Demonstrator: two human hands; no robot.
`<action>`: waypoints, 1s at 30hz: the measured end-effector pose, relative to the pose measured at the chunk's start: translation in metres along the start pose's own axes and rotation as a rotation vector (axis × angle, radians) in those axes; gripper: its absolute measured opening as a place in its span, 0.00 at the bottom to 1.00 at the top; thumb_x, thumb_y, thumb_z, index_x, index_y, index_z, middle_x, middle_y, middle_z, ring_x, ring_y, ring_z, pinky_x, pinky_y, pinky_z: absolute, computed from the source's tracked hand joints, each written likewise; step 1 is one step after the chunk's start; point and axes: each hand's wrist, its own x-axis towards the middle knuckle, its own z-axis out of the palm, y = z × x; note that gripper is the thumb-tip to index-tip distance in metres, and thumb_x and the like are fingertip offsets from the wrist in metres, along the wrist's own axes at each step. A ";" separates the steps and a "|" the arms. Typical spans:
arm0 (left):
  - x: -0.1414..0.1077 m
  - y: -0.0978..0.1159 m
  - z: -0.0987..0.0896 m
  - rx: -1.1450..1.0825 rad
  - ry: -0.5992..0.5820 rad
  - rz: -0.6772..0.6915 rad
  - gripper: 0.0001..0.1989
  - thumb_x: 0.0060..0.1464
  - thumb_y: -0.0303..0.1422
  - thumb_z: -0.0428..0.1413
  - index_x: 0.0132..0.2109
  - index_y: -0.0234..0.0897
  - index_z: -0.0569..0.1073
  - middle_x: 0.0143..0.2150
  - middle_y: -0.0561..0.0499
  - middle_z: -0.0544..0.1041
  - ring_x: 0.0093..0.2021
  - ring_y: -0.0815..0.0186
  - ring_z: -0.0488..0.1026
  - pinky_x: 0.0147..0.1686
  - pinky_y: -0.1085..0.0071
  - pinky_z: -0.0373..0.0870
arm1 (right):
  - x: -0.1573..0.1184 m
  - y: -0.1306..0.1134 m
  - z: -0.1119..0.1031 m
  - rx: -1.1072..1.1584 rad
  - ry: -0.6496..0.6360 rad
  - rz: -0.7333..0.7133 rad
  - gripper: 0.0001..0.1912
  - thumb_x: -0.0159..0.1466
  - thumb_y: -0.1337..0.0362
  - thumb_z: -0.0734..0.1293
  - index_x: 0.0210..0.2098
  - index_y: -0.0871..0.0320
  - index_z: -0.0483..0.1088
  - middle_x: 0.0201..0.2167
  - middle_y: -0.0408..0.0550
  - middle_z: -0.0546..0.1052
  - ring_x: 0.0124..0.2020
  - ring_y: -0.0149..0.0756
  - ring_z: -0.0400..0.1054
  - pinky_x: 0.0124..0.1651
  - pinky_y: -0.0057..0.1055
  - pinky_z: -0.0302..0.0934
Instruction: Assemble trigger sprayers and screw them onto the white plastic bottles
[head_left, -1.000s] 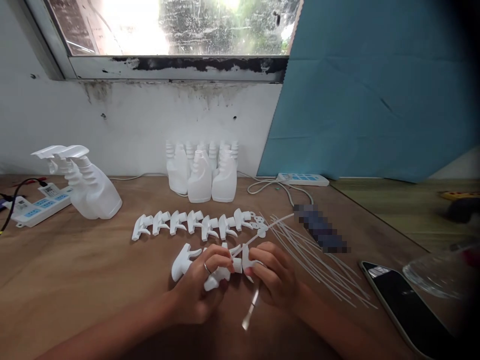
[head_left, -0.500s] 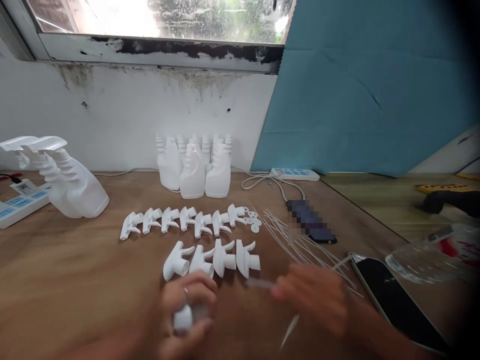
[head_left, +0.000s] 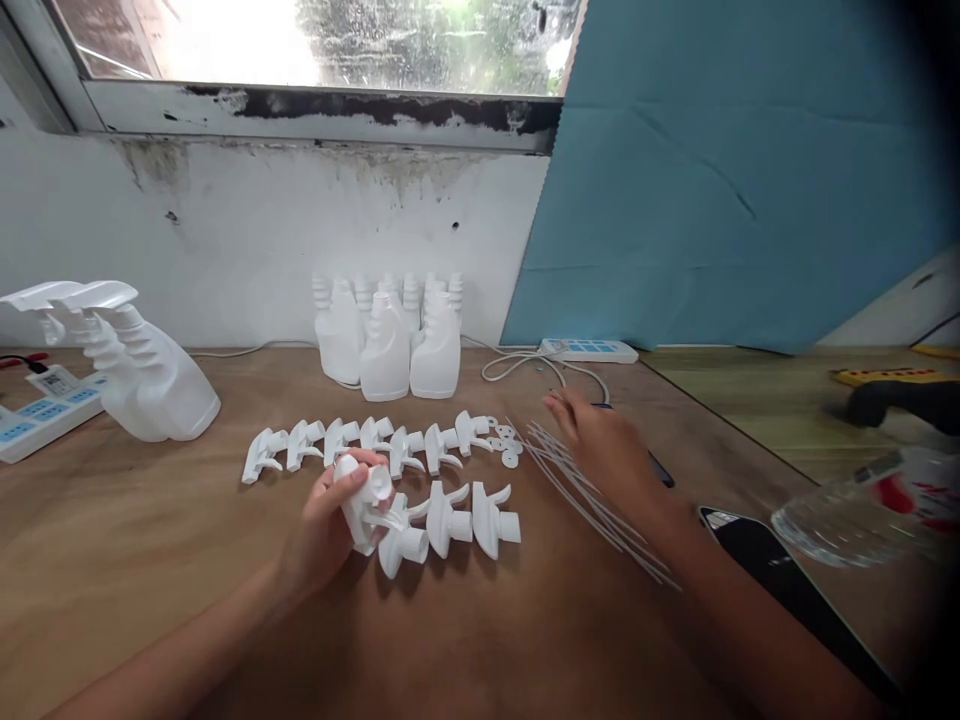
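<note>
My left hand (head_left: 328,515) is closed around a white spray trigger head (head_left: 377,486), its round collar facing up and toward me. Beside it, several more trigger heads lie on their sides, including one with a ribbed collar (head_left: 448,520) in the nearer row and one in the farther row (head_left: 262,455). My right hand (head_left: 596,440) reaches over the bundle of thin white tubes (head_left: 592,500), fingers curled together near their far ends. Whatever sits between those fingertips is too small to make out. Small white ring washers (head_left: 510,458) lie just left of the tubes.
White spray bottles (head_left: 386,350) stand against the wall. Two bottles with nozzle shrouds (head_left: 161,380) are at left, by a power strip (head_left: 52,408). Another strip (head_left: 589,350) lies at the back. A phone (head_left: 787,600) and a lying clear water bottle (head_left: 847,515) are at right.
My left hand has moved up and forward to the left end of the nearer row. My right hand has moved forward over the tubes; the tube seen in it before no longer shows.
</note>
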 end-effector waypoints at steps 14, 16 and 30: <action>-0.006 -0.005 -0.011 -0.001 0.085 -0.024 0.11 0.50 0.34 0.58 0.30 0.36 0.62 0.29 0.57 0.65 0.16 0.79 0.56 0.13 0.81 0.56 | -0.082 -0.100 0.021 0.355 0.028 -0.855 0.19 0.66 0.76 0.57 0.55 0.63 0.66 0.34 0.49 0.76 0.29 0.33 0.69 0.27 0.30 0.58; -0.007 -0.008 -0.012 0.054 0.082 -0.025 0.10 0.51 0.34 0.57 0.31 0.36 0.63 0.31 0.57 0.66 0.15 0.79 0.58 0.13 0.80 0.56 | -0.082 -0.100 0.020 0.366 0.042 -0.870 0.20 0.65 0.77 0.59 0.55 0.63 0.67 0.34 0.49 0.77 0.29 0.33 0.68 0.28 0.30 0.59; -0.016 -0.005 -0.004 0.468 0.111 0.120 0.13 0.55 0.37 0.58 0.32 0.36 0.63 0.31 0.56 0.64 0.22 0.77 0.61 0.19 0.81 0.62 | -0.078 -0.103 0.003 0.533 -0.094 -0.720 0.14 0.66 0.72 0.58 0.48 0.60 0.72 0.29 0.46 0.74 0.25 0.29 0.66 0.27 0.26 0.57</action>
